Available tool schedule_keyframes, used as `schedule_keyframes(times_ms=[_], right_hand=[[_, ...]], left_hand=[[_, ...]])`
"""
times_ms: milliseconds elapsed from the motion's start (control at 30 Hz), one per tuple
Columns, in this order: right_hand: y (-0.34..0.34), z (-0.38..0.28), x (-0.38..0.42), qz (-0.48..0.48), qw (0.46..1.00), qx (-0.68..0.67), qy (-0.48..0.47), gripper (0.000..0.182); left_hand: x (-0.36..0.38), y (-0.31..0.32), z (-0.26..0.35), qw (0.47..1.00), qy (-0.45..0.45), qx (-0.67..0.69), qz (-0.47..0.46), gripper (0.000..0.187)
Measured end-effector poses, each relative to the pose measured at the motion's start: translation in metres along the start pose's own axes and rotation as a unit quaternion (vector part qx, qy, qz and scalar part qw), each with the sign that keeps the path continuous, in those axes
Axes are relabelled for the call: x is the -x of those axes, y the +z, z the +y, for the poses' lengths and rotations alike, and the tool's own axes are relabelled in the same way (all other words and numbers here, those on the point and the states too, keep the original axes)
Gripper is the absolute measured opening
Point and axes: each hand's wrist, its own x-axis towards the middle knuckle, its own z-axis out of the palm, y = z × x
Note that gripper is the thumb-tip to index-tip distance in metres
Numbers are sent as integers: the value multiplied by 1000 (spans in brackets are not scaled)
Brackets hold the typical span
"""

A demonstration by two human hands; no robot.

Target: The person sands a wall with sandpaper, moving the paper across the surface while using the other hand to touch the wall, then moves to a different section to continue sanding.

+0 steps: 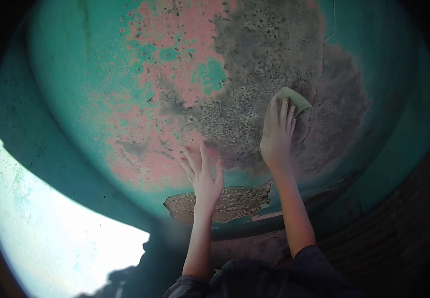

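Note:
A large curved surface [250,54] fills most of the head view. Its green paint is worn through to pink patches and a rough, pitted grey area. My right hand [277,136] presses a small greenish sheet of sandpaper [294,97] flat against the grey area, right of centre. The fingers lie over the sheet, and its top and right edges stick out past them. Lower and to the left, my left hand [204,176] has its fingers spread on or close to the pink paint and holds nothing.
Below the left hand, a broken patch [235,201] exposes coarse brown material. A thin crack [319,84] runs down the surface right of the grey area. Bright light enters through an opening [61,223] at lower left. Dark sleeves cover my upper arms.

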Motion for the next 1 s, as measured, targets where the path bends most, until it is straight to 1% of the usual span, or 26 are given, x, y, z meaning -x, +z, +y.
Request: schedule_keyframes(times_ms=[33,100,133,167,200,233,267,333,367,433,500,567,600,633,700,733,767,833,867,1000], right_hand=[[6,0,16,-18,1000,-14,6,76],[42,5,86,-53,998,-18,33,76],[58,9,116,-69,996,-10,53,76],[57,10,125,-62,996,-4,60,76],[53,7,131,-90,993,6,78,76],[52,7,131,-116,989,14,94,75],[52,16,122,-112,988,17,102,75],[24,31,64,-13,998,3,66,75],[12,34,43,-10,997,7,72,75],[-6,36,18,34,997,-10,71,77],[4,33,39,30,997,20,67,76],[27,23,80,-13,994,-28,102,78],[30,17,93,-49,993,10,110,78],[32,21,96,-49,993,13,110,78],[32,31,92,-45,993,45,95,81],[18,31,74,-30,995,8,92,81],[5,31,55,-30,995,9,91,81],[-20,26,20,17,998,11,61,81],[-26,21,14,10,997,20,68,79],[4,14,64,-29,996,73,45,77]], left_hand=[[-2,1,-1,1000,-1,-2,6,73],[-6,7,-1,1000,9,2,7,76],[-5,14,-5,999,26,-29,3,78],[-3,20,-9,997,42,-63,-2,81],[-1,25,-13,997,51,-61,-8,81],[-2,29,-17,995,46,-77,-33,83],[-1,33,-22,993,41,-94,-59,85],[1,39,-29,992,45,-101,-65,85],[0,41,-30,991,41,-108,-64,85],[0,40,-30,992,42,-97,-65,85],[-1,42,-30,993,45,-83,-64,85],[0,47,-35,992,34,-108,-60,84],[0,46,-35,992,35,-105,-62,84],[0,45,-36,992,33,-105,-66,82],[-1,39,-35,992,29,-105,-68,80],[-2,34,-32,988,15,-118,-95,81],[-1,32,-32,984,1,-131,-122,81],[0,31,-34,984,2,-129,-120,81],[0,31,-34,985,2,-127,-118,80],[2,27,-34,986,-5,-117,-122,79]])
